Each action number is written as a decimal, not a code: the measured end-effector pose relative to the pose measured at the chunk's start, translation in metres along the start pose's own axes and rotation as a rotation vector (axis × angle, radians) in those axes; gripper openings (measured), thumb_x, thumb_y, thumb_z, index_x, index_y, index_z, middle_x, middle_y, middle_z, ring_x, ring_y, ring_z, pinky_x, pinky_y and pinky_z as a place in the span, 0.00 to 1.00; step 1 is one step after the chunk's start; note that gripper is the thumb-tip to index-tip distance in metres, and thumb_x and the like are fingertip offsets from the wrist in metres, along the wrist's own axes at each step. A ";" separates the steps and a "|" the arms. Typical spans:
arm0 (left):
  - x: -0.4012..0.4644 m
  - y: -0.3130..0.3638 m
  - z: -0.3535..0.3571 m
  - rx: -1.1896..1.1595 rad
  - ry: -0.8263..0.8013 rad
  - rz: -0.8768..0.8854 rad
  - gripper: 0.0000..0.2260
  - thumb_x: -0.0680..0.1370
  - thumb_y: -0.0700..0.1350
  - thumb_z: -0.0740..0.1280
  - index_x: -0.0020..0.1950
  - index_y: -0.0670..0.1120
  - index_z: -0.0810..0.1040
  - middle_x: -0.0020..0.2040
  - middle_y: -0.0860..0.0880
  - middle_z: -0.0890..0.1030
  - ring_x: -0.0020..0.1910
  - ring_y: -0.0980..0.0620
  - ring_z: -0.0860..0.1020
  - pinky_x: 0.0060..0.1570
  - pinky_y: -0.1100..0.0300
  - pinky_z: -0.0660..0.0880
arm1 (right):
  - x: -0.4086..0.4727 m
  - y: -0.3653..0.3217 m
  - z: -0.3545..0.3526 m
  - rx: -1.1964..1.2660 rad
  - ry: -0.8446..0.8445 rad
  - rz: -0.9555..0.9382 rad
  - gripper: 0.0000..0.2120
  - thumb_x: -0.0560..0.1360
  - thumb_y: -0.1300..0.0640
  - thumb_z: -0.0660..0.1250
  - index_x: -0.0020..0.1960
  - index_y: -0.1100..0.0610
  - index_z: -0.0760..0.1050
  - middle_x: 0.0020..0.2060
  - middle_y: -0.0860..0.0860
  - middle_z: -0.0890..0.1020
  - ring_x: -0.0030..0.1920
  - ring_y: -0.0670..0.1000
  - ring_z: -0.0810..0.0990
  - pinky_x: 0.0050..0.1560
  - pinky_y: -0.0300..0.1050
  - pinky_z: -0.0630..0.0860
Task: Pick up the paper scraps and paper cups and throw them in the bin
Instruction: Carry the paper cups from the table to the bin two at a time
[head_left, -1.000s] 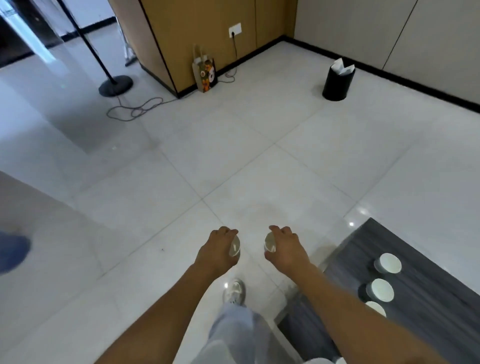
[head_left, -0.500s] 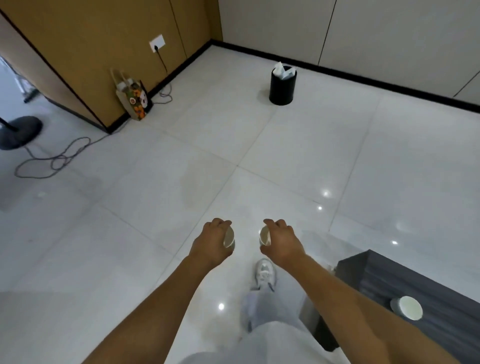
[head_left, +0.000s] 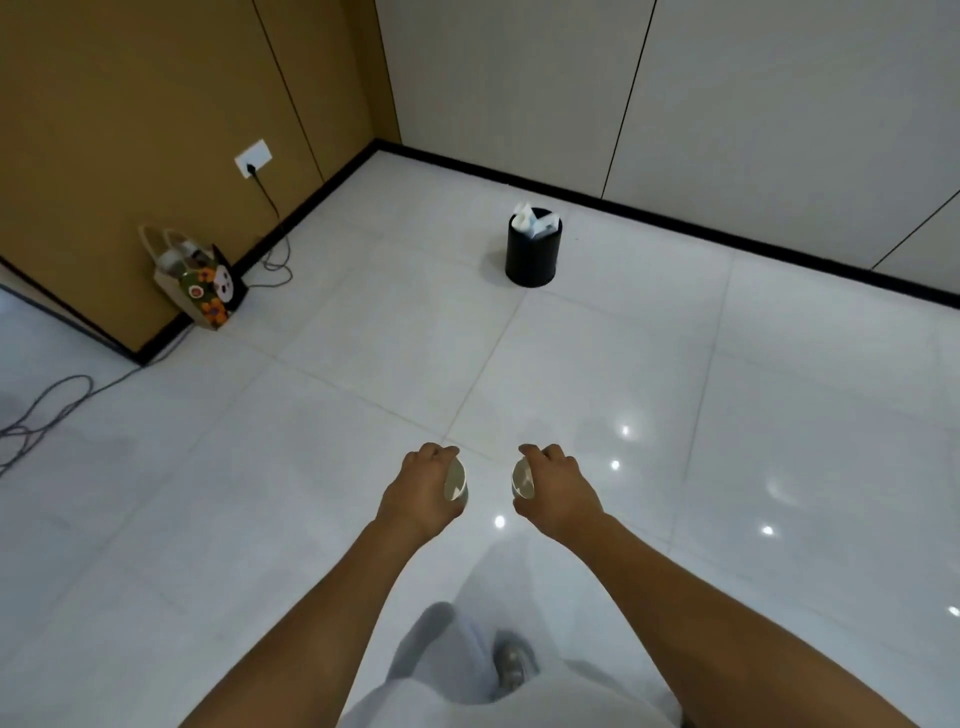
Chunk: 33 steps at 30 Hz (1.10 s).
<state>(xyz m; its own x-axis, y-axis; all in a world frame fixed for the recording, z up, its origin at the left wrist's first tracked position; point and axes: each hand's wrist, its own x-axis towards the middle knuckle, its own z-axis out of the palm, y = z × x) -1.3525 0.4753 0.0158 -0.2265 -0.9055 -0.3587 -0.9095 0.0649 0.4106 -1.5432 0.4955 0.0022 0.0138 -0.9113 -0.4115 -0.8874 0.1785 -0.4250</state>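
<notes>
White glossy tile floor (head_left: 363, 415) is filling most of the view, ceiling lights glinting on it at 3 o'clock; tan wood panelling is running along 10 to 11 o'clock, pale grey wall panels from 12 to 2 o'clock, black skirting under both. Black bin (head_left: 533, 254) is standing on the floor at 12 o'clock, well apart from the hands, with white paper scraps (head_left: 530, 221) sticking up out of its top. Left hand (head_left: 422, 491) is reaching forward just below centre, fingers (head_left: 434, 454) curling round a paper cup (head_left: 455, 482), rim facing the other hand. Right hand (head_left: 558, 493) is doing the same just beside it, gripping a second paper cup (head_left: 522, 480), rim facing left; the two cups are near each other but not touching. Patterned gift bag (head_left: 200, 280) is leaning against the wood wall at 10 o'clock, a wall socket (head_left: 253, 158) above it with a black cable (head_left: 270, 244) trailing down to the floor. Grey cable loops (head_left: 41, 410) are lying at 9 o'clock. Pale trousers (head_left: 441, 670) and a blurred shoe (head_left: 511, 667) are showing at 6 o'clock
</notes>
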 end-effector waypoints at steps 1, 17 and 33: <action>0.021 -0.001 -0.010 0.001 -0.002 0.006 0.29 0.75 0.49 0.68 0.73 0.49 0.62 0.69 0.51 0.66 0.67 0.49 0.64 0.60 0.52 0.73 | 0.021 -0.003 -0.009 0.003 0.005 0.004 0.32 0.74 0.52 0.68 0.74 0.51 0.60 0.64 0.53 0.67 0.63 0.56 0.68 0.54 0.50 0.76; 0.373 -0.004 -0.173 0.109 -0.080 0.167 0.28 0.75 0.50 0.68 0.73 0.50 0.63 0.69 0.51 0.66 0.66 0.49 0.65 0.58 0.53 0.73 | 0.332 -0.058 -0.150 0.112 0.108 0.158 0.32 0.74 0.52 0.68 0.74 0.52 0.60 0.65 0.54 0.68 0.63 0.56 0.69 0.58 0.50 0.75; 0.720 0.085 -0.244 0.067 -0.040 0.071 0.29 0.74 0.53 0.68 0.72 0.51 0.62 0.67 0.50 0.67 0.64 0.49 0.67 0.57 0.54 0.73 | 0.663 0.010 -0.329 0.076 0.055 0.159 0.33 0.73 0.52 0.69 0.74 0.52 0.59 0.65 0.55 0.68 0.64 0.57 0.69 0.58 0.49 0.74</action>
<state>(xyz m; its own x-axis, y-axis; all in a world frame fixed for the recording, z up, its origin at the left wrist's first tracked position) -1.5081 -0.2739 -0.0026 -0.3034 -0.8802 -0.3649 -0.9118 0.1569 0.3796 -1.6942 -0.2286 -0.0095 -0.1509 -0.8878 -0.4349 -0.8393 0.3475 -0.4182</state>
